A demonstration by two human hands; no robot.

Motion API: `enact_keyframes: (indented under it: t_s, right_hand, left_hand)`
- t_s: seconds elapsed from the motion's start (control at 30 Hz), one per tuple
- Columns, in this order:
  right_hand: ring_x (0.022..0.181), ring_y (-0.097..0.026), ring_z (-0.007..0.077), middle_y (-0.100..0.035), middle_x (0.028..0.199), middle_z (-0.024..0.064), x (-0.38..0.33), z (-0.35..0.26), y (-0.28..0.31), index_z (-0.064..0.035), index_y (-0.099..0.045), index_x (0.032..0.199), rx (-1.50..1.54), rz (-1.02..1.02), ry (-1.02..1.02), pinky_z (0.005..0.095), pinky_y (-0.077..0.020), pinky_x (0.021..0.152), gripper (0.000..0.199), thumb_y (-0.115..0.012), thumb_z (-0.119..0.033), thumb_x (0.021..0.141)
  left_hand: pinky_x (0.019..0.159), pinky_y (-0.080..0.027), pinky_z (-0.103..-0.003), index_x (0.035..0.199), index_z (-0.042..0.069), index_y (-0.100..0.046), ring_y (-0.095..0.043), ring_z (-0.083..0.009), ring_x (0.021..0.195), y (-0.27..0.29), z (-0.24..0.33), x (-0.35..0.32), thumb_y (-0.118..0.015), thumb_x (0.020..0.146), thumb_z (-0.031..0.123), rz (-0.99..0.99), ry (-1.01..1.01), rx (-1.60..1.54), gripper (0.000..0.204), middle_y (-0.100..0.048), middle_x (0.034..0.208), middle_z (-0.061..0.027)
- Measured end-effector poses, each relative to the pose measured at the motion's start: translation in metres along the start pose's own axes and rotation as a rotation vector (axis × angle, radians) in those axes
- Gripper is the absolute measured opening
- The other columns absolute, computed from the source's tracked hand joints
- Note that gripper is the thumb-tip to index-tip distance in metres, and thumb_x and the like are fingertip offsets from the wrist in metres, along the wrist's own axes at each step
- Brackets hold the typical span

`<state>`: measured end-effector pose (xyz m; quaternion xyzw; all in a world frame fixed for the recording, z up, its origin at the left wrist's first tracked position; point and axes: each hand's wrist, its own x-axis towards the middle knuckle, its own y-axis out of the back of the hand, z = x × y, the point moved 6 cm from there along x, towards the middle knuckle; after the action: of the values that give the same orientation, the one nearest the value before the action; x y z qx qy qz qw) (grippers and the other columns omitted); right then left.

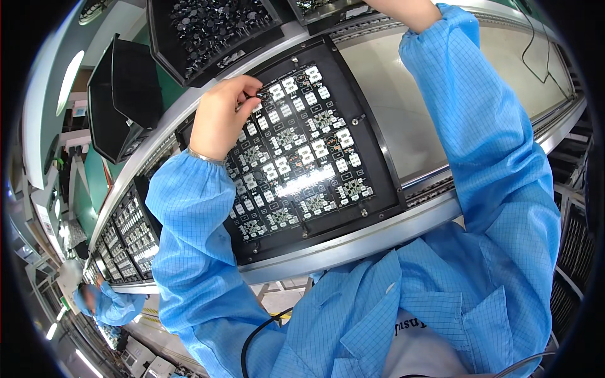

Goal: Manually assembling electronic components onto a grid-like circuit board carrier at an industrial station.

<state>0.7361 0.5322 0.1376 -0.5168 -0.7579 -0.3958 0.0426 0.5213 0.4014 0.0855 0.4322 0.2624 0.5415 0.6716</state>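
My left hand (pixel 220 113) is over the far left part of a circuit board panel (pixel 293 148). Its thumb and forefinger come together beside a small dark round part on the board, and what lies between the fingertips is too small to make out. White block-shaped components in rows cover the panel, which sits in a black carrier frame (pixel 372 135) with screws along its edges. My right hand (pixel 406 9) reaches past the far edge of the view near a second parts bin (pixel 328 9); its fingers are out of sight.
A black bin (pixel 217 31) full of small dark parts stands beyond the panel. Left of it is another black bin (pixel 120 94). The carrier rests on a conveyor with a metal rail (pixel 340 236). More loaded panels (pixel 129 233) sit farther left, near a person in blue (pixel 110 302).
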Motion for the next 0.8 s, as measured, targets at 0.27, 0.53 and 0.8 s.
enact_keyframes:
  t_s: [0.27,0.53,0.8]
  right_hand:
    - [0.063,-0.057,0.0091,-0.063,0.071,0.0051,-0.006,-0.013,0.011,0.0016,-0.063,0.088,0.088,0.027,-0.022,0.0227,-0.0467,0.058,0.008,-0.062,0.000,0.080]
    - [0.071,-0.060,0.0099,-0.064,0.075,0.0055,-0.008,-0.010,0.020,0.0023,-0.062,0.089,0.138,0.066,0.004,0.0225,-0.0492,0.064,0.009,-0.060,0.004,0.080]
    - [0.074,-0.060,0.0094,-0.063,0.083,0.0043,-0.018,-0.029,0.029,0.0033,-0.060,0.092,0.199,0.038,0.061,0.0210,-0.0496,0.066,0.015,-0.056,0.009,0.079]
  left_hand:
    - [0.070,-0.049,-0.035,0.090,0.002,-0.063,-0.061,-0.0279,0.080,-0.002,0.003,0.004,-0.068,0.073,0.001,-0.013,-0.079,0.086,0.018,-0.063,0.084,-0.0112]
    - [0.071,-0.049,-0.037,0.089,0.001,-0.062,-0.060,-0.0301,0.082,-0.005,0.006,0.007,-0.067,0.075,0.003,-0.084,-0.055,0.123,0.015,-0.062,0.085,-0.0114]
    - [0.071,-0.050,-0.038,0.096,0.004,-0.066,-0.061,-0.0309,0.082,-0.007,0.010,0.008,-0.065,0.076,0.004,-0.129,-0.200,0.140,0.020,-0.062,0.087,-0.0107]
